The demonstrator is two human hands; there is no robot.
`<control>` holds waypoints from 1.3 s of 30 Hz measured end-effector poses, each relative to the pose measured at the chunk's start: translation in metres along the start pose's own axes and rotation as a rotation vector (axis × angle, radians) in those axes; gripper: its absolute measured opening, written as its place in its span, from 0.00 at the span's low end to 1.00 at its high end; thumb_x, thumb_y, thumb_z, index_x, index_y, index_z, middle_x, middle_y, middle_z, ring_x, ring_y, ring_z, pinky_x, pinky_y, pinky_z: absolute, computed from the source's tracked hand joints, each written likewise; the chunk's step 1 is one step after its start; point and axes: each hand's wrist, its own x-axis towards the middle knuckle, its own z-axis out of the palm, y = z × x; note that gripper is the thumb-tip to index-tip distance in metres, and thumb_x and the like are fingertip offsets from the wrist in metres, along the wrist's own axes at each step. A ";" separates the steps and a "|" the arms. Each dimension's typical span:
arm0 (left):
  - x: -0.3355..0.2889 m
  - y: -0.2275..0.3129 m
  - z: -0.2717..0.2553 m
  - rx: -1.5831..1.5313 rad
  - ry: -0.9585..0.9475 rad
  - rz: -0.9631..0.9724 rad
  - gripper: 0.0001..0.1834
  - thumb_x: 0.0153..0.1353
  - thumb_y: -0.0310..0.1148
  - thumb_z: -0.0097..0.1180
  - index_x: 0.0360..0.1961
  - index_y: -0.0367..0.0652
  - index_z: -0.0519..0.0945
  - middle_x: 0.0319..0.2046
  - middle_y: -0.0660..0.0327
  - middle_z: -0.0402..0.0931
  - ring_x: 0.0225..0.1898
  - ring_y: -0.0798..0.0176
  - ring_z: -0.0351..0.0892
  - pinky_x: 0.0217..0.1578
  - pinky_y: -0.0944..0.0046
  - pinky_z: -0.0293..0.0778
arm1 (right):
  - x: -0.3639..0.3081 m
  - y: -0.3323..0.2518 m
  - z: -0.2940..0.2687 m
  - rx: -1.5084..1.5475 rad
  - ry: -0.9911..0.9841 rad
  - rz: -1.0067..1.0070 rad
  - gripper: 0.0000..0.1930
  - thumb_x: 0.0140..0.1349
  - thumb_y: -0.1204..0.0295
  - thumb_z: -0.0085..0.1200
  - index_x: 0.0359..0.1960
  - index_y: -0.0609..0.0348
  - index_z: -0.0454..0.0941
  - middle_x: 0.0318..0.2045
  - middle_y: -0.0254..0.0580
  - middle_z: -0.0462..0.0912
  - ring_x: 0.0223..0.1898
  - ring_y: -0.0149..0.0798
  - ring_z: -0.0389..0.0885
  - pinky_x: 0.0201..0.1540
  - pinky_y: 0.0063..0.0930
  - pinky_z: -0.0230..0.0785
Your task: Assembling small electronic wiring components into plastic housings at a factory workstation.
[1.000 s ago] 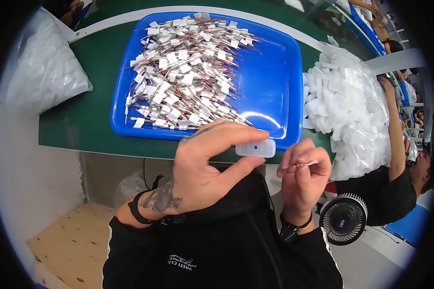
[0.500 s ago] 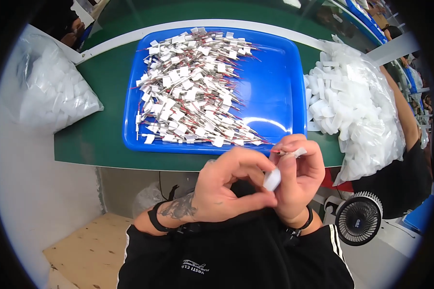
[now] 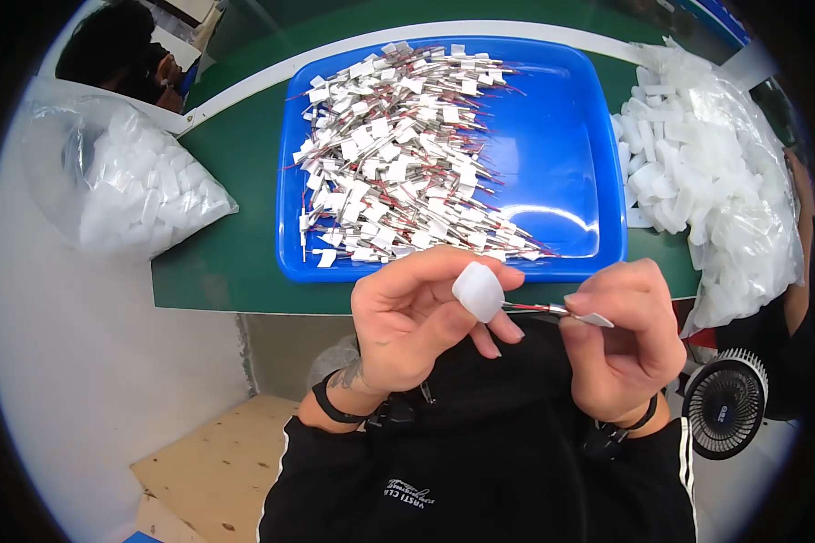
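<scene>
Red-wired piece, pinched by right fingers, points near-level leftward, perhaps into cap left fingers grip.

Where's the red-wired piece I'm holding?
In the head view, the red-wired piece is right of centre, below the blue tray, pinched in your right hand, its wires pointing toward the white plastic piece in your left hand.

From here I'm seeing glossy plastic tray, smooth matt plastic case, papery tag, shiny crinkled plastic right-hand bag, matt cloth shirt.
</scene>
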 end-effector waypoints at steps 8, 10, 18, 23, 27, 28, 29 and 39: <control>0.000 0.000 0.009 0.154 0.095 -0.014 0.21 0.61 0.34 0.60 0.47 0.26 0.71 0.39 0.39 0.77 0.26 0.48 0.83 0.18 0.60 0.82 | 0.002 0.000 -0.006 -0.090 -0.097 -0.067 0.15 0.40 0.87 0.65 0.32 0.62 0.83 0.26 0.40 0.80 0.25 0.32 0.77 0.25 0.20 0.68; 0.001 -0.002 0.010 0.154 0.085 -0.011 0.21 0.61 0.34 0.60 0.46 0.26 0.71 0.39 0.40 0.77 0.25 0.49 0.83 0.18 0.60 0.82 | 0.003 0.000 -0.006 -0.088 -0.097 -0.067 0.15 0.39 0.88 0.65 0.32 0.62 0.83 0.26 0.40 0.80 0.25 0.32 0.77 0.25 0.20 0.68; 0.008 0.004 -0.004 0.581 -0.106 0.186 0.17 0.52 0.16 0.62 0.45 0.27 0.78 0.43 0.45 0.77 0.44 0.57 0.81 0.37 0.67 0.81 | 0.002 0.000 -0.001 -0.051 -0.099 -0.027 0.16 0.38 0.89 0.65 0.32 0.63 0.83 0.25 0.39 0.80 0.23 0.32 0.76 0.23 0.20 0.65; 0.013 0.004 0.000 0.523 -0.127 0.152 0.16 0.52 0.14 0.60 0.44 0.26 0.78 0.42 0.44 0.79 0.43 0.56 0.81 0.37 0.67 0.81 | -0.003 0.000 -0.002 -0.030 -0.097 0.014 0.12 0.42 0.88 0.63 0.31 0.65 0.82 0.25 0.39 0.81 0.24 0.31 0.74 0.28 0.22 0.63; 0.015 0.002 0.003 0.526 -0.034 0.076 0.14 0.49 0.21 0.66 0.38 0.28 0.79 0.35 0.43 0.81 0.36 0.53 0.83 0.38 0.60 0.80 | -0.006 0.001 -0.003 -0.038 -0.118 0.030 0.12 0.42 0.88 0.63 0.31 0.65 0.82 0.24 0.39 0.80 0.23 0.31 0.73 0.27 0.22 0.62; 0.015 0.002 0.000 0.530 -0.028 0.070 0.14 0.49 0.21 0.66 0.38 0.28 0.79 0.35 0.43 0.81 0.36 0.53 0.83 0.38 0.60 0.80 | -0.007 0.002 -0.003 -0.032 -0.124 0.027 0.11 0.43 0.88 0.63 0.31 0.65 0.82 0.23 0.38 0.80 0.23 0.31 0.72 0.26 0.22 0.61; 0.017 0.003 -0.004 0.573 -0.082 0.095 0.14 0.49 0.20 0.65 0.38 0.28 0.79 0.35 0.43 0.81 0.35 0.54 0.83 0.37 0.61 0.80 | -0.007 0.003 -0.002 -0.025 -0.130 0.024 0.11 0.43 0.87 0.64 0.30 0.65 0.82 0.23 0.38 0.79 0.23 0.31 0.72 0.26 0.22 0.61; 0.017 0.003 0.006 0.508 -0.072 -0.011 0.13 0.49 0.19 0.64 0.37 0.26 0.79 0.33 0.41 0.80 0.27 0.60 0.82 0.23 0.70 0.78 | -0.013 0.008 -0.006 -0.161 -0.080 -0.077 0.11 0.44 0.87 0.64 0.32 0.65 0.81 0.22 0.38 0.78 0.21 0.29 0.70 0.24 0.20 0.59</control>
